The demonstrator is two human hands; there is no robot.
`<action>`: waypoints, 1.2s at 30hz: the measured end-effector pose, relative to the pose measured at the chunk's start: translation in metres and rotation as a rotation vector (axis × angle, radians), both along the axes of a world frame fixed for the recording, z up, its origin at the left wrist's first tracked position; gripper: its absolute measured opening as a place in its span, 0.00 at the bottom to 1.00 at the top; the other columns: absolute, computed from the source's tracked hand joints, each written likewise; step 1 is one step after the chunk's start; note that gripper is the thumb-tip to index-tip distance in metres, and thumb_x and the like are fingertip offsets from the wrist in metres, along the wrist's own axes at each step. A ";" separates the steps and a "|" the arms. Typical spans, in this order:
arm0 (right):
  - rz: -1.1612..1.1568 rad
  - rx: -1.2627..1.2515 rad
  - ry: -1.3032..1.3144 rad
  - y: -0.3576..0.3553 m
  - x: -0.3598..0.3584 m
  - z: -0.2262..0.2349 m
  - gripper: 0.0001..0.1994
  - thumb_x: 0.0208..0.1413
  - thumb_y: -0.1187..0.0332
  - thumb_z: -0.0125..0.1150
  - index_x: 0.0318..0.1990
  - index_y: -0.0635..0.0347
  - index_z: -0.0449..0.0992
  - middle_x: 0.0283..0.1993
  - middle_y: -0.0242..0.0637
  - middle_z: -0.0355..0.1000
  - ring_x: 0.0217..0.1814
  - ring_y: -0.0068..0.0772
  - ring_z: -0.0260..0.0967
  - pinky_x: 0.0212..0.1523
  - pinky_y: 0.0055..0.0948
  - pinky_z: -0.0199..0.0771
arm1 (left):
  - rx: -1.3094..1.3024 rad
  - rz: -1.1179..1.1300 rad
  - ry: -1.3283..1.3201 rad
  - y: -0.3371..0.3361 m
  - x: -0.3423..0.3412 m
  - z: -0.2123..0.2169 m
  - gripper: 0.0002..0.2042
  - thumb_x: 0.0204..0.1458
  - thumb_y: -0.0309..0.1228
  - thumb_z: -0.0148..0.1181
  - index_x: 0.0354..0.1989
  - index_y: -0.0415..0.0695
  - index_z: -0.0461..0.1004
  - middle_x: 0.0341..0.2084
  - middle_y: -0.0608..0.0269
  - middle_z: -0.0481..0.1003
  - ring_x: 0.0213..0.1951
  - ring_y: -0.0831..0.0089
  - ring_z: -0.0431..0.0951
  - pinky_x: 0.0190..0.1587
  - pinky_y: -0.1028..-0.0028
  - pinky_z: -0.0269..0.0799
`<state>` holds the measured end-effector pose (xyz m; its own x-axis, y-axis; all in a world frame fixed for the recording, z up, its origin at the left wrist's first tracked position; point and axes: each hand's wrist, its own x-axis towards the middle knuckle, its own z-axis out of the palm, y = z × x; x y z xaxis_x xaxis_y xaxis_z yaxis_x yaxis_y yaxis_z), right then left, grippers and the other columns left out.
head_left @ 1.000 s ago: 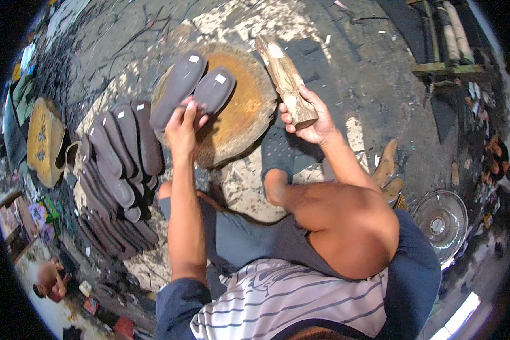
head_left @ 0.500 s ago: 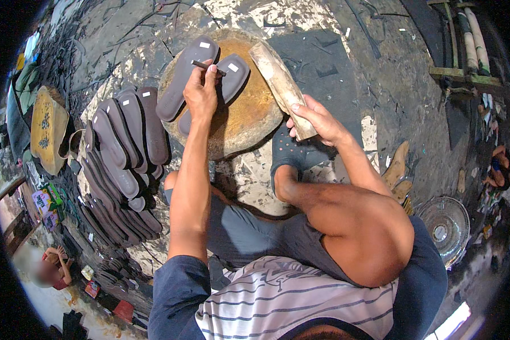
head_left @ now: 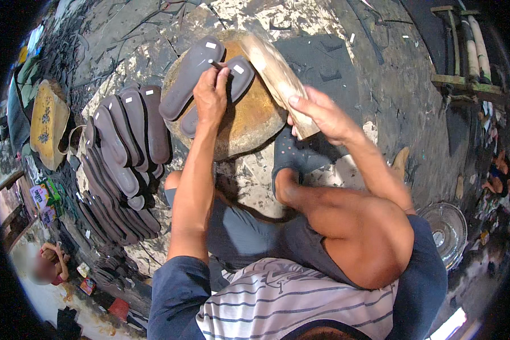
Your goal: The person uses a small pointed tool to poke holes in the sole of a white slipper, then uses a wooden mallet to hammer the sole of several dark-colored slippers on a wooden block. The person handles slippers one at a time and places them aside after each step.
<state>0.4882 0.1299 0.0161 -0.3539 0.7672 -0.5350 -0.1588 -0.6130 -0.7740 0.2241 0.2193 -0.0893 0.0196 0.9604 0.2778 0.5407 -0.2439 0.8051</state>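
The left hand point(head_left: 211, 101), its grip narrow around a dark rod point(head_left: 214, 64), is partly hiding two brown soles point(head_left: 188, 78) lying on a round wooden block point(head_left: 254, 119); the right hand point(head_left: 330, 118) is holding a wooden billet point(head_left: 276, 75), blocking the block's edge. Stacked soles point(head_left: 111, 136) are crowding the floor point(head_left: 153, 56) leftward. White labels point(head_left: 211, 45), too small to read, are sticking to several soles, while dark characters point(head_left: 44, 122) are marking a yellow slab point(head_left: 53, 152).

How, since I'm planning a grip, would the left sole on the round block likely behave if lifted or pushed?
The left sole looks thin for its length, so it would probably flex a little and feel fairly light. It lies broad face up on the round block, so it seems more apt to slide than roll. Its face looks smooth, so it might be slightly slippery.
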 end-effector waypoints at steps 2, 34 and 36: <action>-0.042 0.324 -0.100 0.024 -0.017 0.071 0.23 0.72 0.55 0.58 0.64 0.61 0.67 0.38 0.37 0.76 0.33 0.27 0.77 0.35 0.30 0.83 | 0.016 0.017 -0.011 -0.006 0.001 0.000 0.09 0.64 0.31 0.65 0.46 0.39 0.83 0.39 0.50 0.82 0.43 0.55 0.82 0.47 0.62 0.76; 0.191 -0.059 -0.165 0.018 -0.016 -0.055 0.25 0.74 0.49 0.54 0.60 0.65 0.71 0.46 0.35 0.77 0.43 0.22 0.74 0.42 0.28 0.78 | -0.078 0.273 -0.097 0.062 -0.041 0.005 0.13 0.69 0.37 0.61 0.41 0.40 0.82 0.30 0.57 0.85 0.32 0.71 0.85 0.37 0.68 0.78; 0.117 -0.071 -0.091 0.033 -0.019 -0.027 0.22 0.73 0.52 0.57 0.59 0.63 0.72 0.42 0.33 0.78 0.38 0.22 0.76 0.40 0.25 0.79 | -0.012 0.272 -0.030 0.063 -0.038 0.004 0.12 0.68 0.37 0.61 0.41 0.40 0.82 0.30 0.55 0.85 0.33 0.65 0.86 0.38 0.66 0.78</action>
